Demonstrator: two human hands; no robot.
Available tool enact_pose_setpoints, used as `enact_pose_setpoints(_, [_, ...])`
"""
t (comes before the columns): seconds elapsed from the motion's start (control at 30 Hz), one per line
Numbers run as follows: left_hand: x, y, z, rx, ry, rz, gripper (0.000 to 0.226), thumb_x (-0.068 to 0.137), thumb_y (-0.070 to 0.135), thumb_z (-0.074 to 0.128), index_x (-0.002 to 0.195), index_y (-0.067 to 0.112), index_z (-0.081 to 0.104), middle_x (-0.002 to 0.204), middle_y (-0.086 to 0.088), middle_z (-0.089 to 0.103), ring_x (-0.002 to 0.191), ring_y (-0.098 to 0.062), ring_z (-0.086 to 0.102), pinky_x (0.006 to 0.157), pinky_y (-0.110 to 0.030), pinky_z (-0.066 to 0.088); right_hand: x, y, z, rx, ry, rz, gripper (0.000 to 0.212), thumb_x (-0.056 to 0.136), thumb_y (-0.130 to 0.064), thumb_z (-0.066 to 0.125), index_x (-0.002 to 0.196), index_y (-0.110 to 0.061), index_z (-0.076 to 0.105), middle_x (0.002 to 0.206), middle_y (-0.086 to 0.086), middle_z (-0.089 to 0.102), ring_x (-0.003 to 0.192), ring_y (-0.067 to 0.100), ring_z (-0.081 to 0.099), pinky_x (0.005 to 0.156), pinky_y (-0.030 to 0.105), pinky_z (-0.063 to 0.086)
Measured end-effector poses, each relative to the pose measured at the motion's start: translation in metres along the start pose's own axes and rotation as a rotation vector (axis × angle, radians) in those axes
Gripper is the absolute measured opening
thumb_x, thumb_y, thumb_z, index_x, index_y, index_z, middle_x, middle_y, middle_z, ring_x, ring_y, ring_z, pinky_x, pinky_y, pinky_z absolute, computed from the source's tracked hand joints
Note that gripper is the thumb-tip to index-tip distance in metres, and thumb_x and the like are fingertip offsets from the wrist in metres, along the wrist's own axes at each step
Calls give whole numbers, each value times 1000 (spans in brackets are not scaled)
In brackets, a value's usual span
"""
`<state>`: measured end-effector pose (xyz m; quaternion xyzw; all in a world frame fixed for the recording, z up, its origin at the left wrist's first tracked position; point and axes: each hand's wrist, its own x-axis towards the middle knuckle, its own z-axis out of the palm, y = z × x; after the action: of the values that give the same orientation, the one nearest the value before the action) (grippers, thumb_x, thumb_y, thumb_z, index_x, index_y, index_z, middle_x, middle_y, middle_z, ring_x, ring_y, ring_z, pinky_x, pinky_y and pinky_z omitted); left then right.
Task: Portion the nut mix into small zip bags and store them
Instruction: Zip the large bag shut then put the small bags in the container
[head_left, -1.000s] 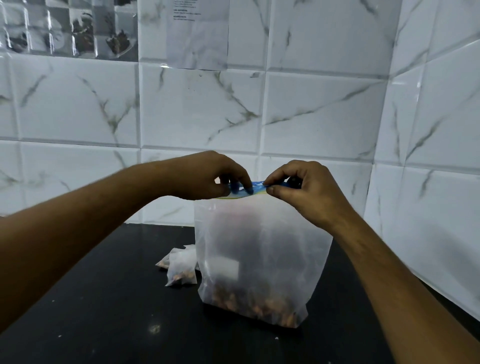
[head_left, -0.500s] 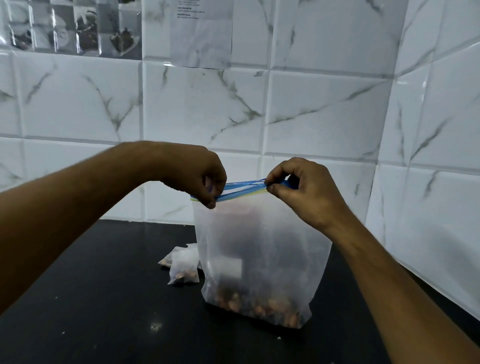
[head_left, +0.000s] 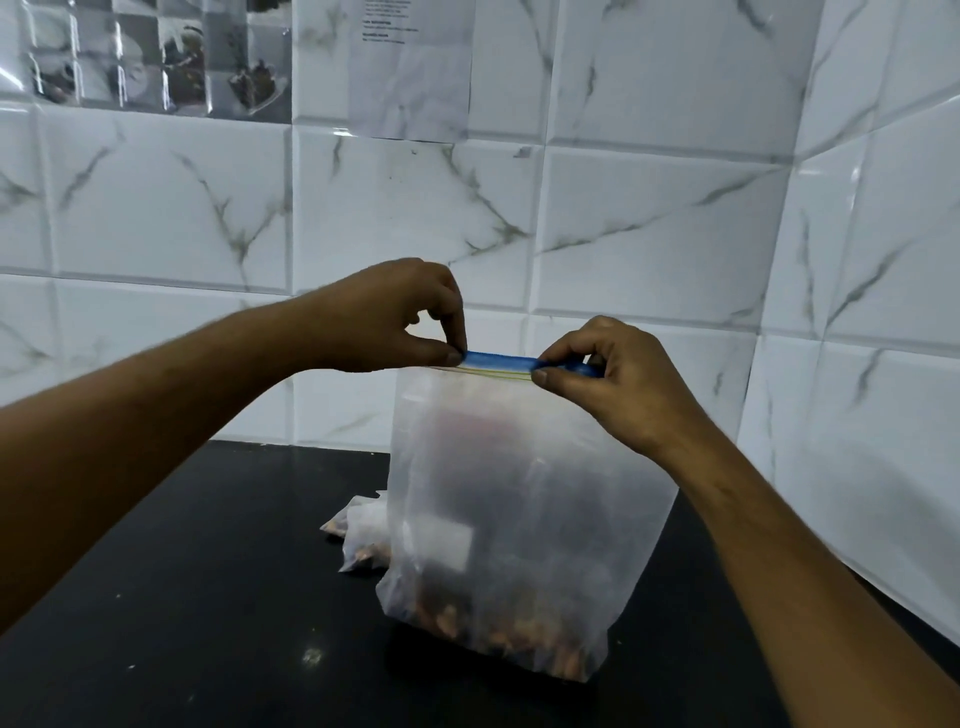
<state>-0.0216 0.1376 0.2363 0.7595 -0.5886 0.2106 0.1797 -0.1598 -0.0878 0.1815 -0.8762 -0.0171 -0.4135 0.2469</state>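
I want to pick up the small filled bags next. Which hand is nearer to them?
Left. The left hand pinches the zip strip of the big bag, roughly above the small bags. The right hand pinches the strip farther right.

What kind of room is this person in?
Probably a kitchen. There is a black countertop, shiny marble-look wall tiles behind it, and a big zip bag with nuts at the bottom, standing on the countertop. The left hand and right hand pinch its blue zip strip.

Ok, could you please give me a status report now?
Left hand, right hand pinching blue zip strip. Large bag upright, nuts low. Small filled bags beside it.
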Motion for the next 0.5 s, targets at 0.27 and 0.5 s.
enact_pose_setpoints(0.27, [-1,6,-1,-89,-60,-40,18,87,26,80,93,34,65,86,18,70,83,-5,63,78,-30,51,6,0,0,-12,60,-38,16,84,-22,85,83,-35,76,90,-12,63,80,2,57,68,16,41])
enact_pose_setpoints(0.5, [-4,-5,-5,20,-285,-145,5,90,36,76,89,41,76,79,16,70,82,-8,63,78,-35,50,2,11,-3,-38,31,-10,16,84,-17,83,81,-31,75,89,-12,64,79,6,58,67,15,41])
